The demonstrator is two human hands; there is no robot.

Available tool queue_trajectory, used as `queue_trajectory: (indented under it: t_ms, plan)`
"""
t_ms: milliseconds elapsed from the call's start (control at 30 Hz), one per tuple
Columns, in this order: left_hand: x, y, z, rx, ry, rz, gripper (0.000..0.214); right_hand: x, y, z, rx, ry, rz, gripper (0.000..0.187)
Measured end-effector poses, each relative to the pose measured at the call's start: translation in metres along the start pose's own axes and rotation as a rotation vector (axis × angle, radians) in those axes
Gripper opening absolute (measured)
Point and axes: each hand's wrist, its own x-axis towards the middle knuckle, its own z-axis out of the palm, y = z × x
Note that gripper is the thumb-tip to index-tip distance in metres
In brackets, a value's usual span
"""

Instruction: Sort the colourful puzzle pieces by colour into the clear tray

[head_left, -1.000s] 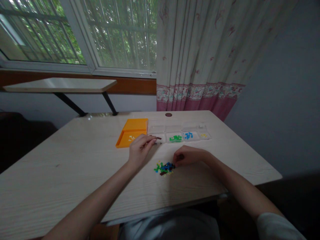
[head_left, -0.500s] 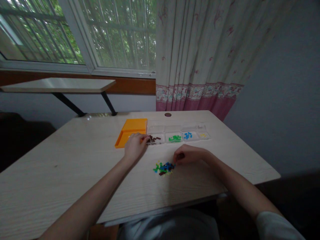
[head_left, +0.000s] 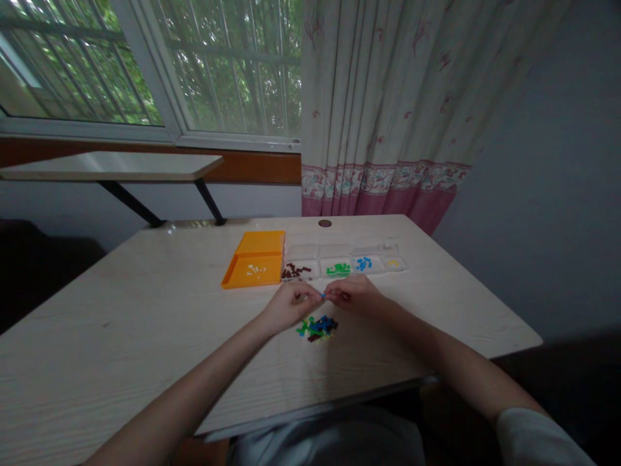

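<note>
My left hand (head_left: 290, 304) and my right hand (head_left: 353, 294) meet fingertip to fingertip just above a small heap of mixed coloured pieces (head_left: 316, 327) on the wooden table (head_left: 145, 336). Both pinch closed around a tiny blue piece (head_left: 323, 296) between them. Beyond the hands lies a clear divided tray (head_left: 339, 266) with brown pieces (head_left: 294, 271), green pieces (head_left: 338, 269), blue pieces (head_left: 363, 263) and yellow pieces (head_left: 393, 263) in separate compartments. An orange box (head_left: 253, 266) with a few pale pieces stands at its left.
A dark round hole (head_left: 325, 223) sits at the table's far edge. Behind the table are a window, a floral curtain (head_left: 388, 116) and a white shelf on black brackets (head_left: 111, 165). The table's right edge lies close to my right forearm.
My left hand has drawn back from the brown compartment toward the heap. My right hand has lifted off the heap and moved left to meet it.
</note>
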Motion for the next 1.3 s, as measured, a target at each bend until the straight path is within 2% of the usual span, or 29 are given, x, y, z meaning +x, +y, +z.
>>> queue_trajectory:
  t_ms: [200,367,533,700,867,967,1300]
  plan:
    - [0.000,-0.005,0.002,0.008,0.027,-0.011,0.017,0.001,-0.003,0.004,-0.077,0.038,-0.006,0.024]
    - [-0.003,-0.002,-0.002,0.136,0.074,0.100,0.015,0.000,-0.002,0.009,0.056,0.068,0.069,0.026]
    - [-0.004,0.000,-0.004,0.214,0.070,0.167,0.017,-0.001,-0.002,0.013,0.170,0.064,0.098,0.025]
    - [-0.003,-0.004,-0.014,0.204,-0.008,0.159,0.020,-0.001,-0.002,0.011,0.187,0.086,0.192,0.027]
    - [-0.005,-0.013,-0.025,0.241,-0.184,0.168,0.019,0.000,0.003,-0.002,0.134,0.353,0.286,0.030]
    - [-0.006,-0.016,-0.025,0.292,-0.250,0.166,0.018,-0.001,0.005,-0.009,0.125,0.457,0.293,0.031]
    - [-0.004,-0.020,-0.020,0.310,-0.261,0.165,0.017,-0.001,0.005,-0.007,0.114,0.419,0.286,0.031]
